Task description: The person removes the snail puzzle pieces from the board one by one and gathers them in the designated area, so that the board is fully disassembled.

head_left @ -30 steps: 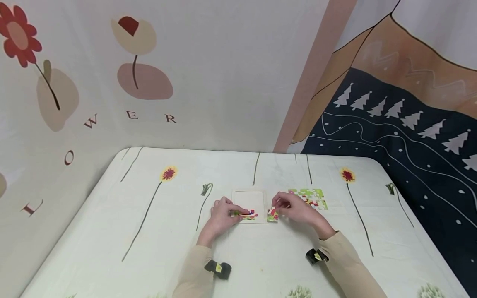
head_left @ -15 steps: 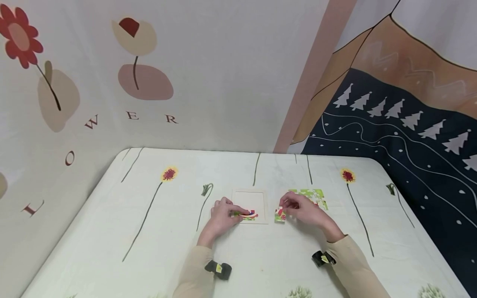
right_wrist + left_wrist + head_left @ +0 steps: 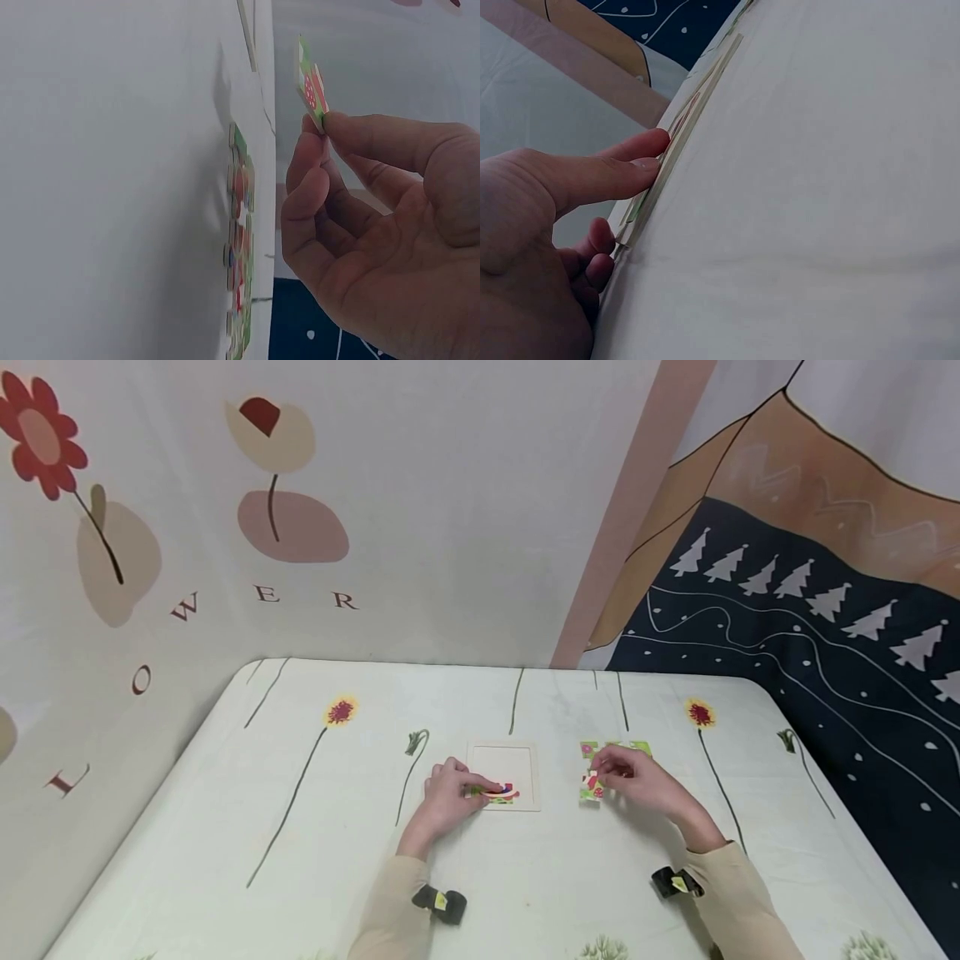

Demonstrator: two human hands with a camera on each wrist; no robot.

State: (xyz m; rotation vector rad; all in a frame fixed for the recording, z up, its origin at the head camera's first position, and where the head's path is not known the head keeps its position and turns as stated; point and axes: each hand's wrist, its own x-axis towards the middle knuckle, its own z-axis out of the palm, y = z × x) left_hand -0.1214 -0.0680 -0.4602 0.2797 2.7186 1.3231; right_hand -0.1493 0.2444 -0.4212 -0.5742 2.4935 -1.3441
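A pale square puzzle frame [image 3: 535, 777] lies flat on the table, with several colourful pieces [image 3: 504, 798] in its lower left part. Over that corner lies my left hand [image 3: 447, 797]. In the left wrist view, thumb and forefinger reach straight onto the frame [image 3: 676, 150], while the other fingers curl at its edge. To the right, my right hand [image 3: 645, 787] pinches a green, white and red puzzle piece [image 3: 590, 787] between thumb and fingers. In the right wrist view, this piece [image 3: 309, 86] is raised off the table, its printed face partly visible.
Behind the right hand lies a group of puzzle pieces [image 3: 588, 749], partly hidden by that hand. The right wrist view shows these loose pieces [image 3: 238, 255] side by side on the table. A white cloth with printed flowers [image 3: 341, 711] covers the table.
My right hand has moved right with the puzzle piece, from beside the frame's edge to in front of the group of pieces. My left hand stays where it was on the frame.
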